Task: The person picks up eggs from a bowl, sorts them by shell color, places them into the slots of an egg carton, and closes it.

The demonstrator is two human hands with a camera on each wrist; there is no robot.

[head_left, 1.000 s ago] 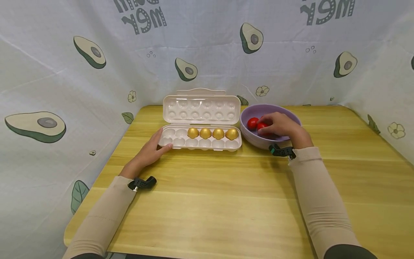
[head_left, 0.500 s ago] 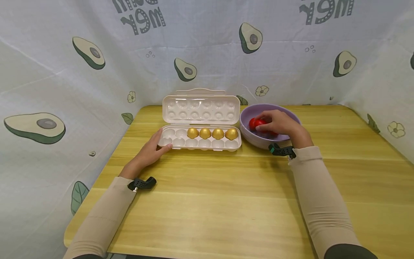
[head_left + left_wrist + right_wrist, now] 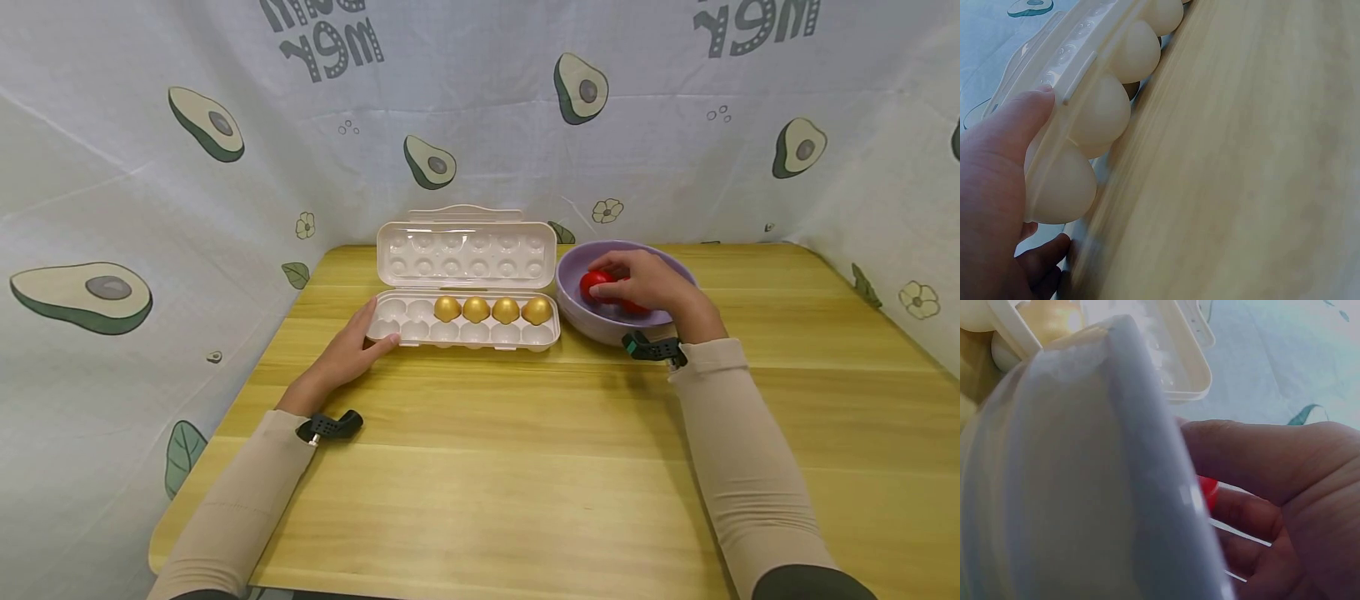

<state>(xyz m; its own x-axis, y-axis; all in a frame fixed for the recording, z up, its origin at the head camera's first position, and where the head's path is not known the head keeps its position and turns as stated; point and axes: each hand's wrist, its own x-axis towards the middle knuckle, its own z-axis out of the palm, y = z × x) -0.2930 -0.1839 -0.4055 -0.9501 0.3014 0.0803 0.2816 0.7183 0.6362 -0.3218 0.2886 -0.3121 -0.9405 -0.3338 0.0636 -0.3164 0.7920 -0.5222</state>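
An open cream plastic egg box point(image 3: 416, 331) stands at the back of the table with its lid folded back. Several gold eggs point(image 3: 476, 309) fill part of its rear row. My left hand point(image 3: 345, 346) grips the box's left end; the left wrist view has the thumb point(image 3: 1035, 109) over the rim and other fingers below. Beside the box is a lilac bowl point(image 3: 596, 329). Inside it, my right hand point(image 3: 645, 279) pinches a shiny red egg point(image 3: 596, 282) between thumb and fingers. Another red egg point(image 3: 633, 307) shows under that hand. The bowl wall hides most of the held egg in the right wrist view.
Behind the table hangs a white cloth point(image 3: 495, 108) printed with avocados. The wooden table point(image 3: 480, 467) reaches from the box to the front edge. The bowl's raised rim stands close to the box's right end.
The right hand has closed in on a red egg in the bowl, and its fingers have shifted slightly up. The left hand and the box have stayed in place.
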